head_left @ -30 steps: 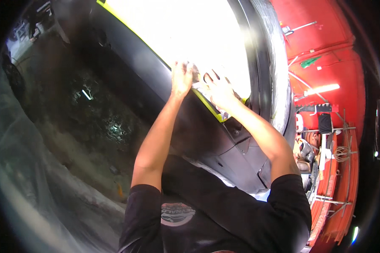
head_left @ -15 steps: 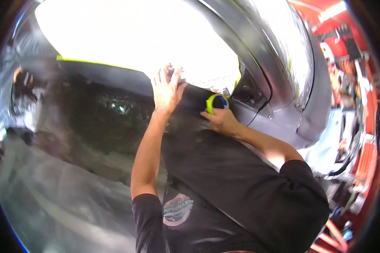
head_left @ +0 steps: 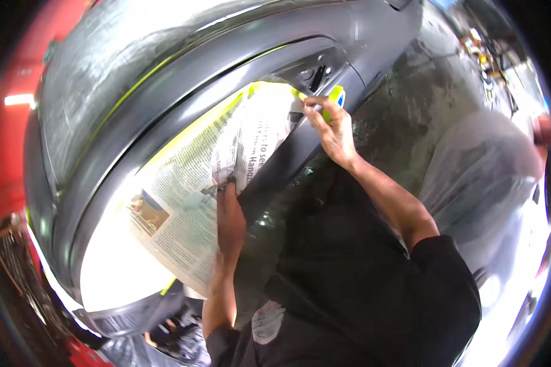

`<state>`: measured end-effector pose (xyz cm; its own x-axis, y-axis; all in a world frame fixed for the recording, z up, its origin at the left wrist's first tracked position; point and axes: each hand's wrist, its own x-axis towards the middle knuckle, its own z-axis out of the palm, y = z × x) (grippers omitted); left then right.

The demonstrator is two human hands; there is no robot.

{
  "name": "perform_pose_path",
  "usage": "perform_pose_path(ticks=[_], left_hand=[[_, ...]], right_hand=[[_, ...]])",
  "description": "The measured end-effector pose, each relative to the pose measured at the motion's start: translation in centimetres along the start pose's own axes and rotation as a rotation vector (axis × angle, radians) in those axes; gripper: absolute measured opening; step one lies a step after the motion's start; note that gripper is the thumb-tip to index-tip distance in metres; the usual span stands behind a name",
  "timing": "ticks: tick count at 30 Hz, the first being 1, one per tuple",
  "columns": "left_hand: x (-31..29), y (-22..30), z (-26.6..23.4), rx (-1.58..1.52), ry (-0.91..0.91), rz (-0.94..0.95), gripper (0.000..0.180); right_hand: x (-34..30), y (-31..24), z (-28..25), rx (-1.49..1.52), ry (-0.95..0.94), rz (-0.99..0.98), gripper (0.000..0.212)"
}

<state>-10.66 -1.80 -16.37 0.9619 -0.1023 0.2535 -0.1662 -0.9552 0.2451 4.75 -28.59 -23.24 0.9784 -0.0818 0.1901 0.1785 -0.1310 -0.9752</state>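
Newspaper sheets [head_left: 183, 202] cover the side window of a dark grey car, with bright yellow-green tape [head_left: 217, 107] along their upper edge. My right hand [head_left: 335, 137] grips a yellow-green roll of masking tape [head_left: 335, 96] by the narrow front corner of the window. Its thumb and index finger are close to the taped tip of the paper. My left hand [head_left: 231, 196] is at the paper's lower edge, dark and smeared. Its fingers are partly hidden against the newsprint, so their pose is unclear.
The curved car door frame [head_left: 134, 116] arches above the window, beside a triangular mirror mount [head_left: 312, 73]. Translucent plastic sheeting [head_left: 483, 165] drapes something at the right. Black plastic [head_left: 177, 336] lies at lower left, near red walls [head_left: 6, 140].
The view has swung round strongly. My left hand, spread on the paper before, is now at its lower edge. My right hand has brought the tape roll up to the window's corner.
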Motion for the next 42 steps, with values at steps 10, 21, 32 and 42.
perform_pose_path(ticks=[10, 21, 32, 42], left_hand=[[1.0, 2.8, -1.7, 0.021, -0.129, 0.005, 0.055], [2.2, 4.8, -0.5, 0.09, -0.013, -0.043, 0.052], [14.2, 10.3, -1.1, 0.582, 0.152, 0.471, 0.039], [17.3, 6.9, -0.2, 0.808, 0.151, 0.515, 0.04]], right_hand=[[4.5, -4.4, 3.7, -0.211, 0.021, -0.413, 0.023], [5.4, -4.5, 4.0, -0.166, -0.003, -0.307, 0.016], [5.2, -3.1, 6.1, -0.043, 0.194, -0.336, 0.016], [4.9, -4.0, 6.2, -0.055, 0.197, -0.27, 0.016]])
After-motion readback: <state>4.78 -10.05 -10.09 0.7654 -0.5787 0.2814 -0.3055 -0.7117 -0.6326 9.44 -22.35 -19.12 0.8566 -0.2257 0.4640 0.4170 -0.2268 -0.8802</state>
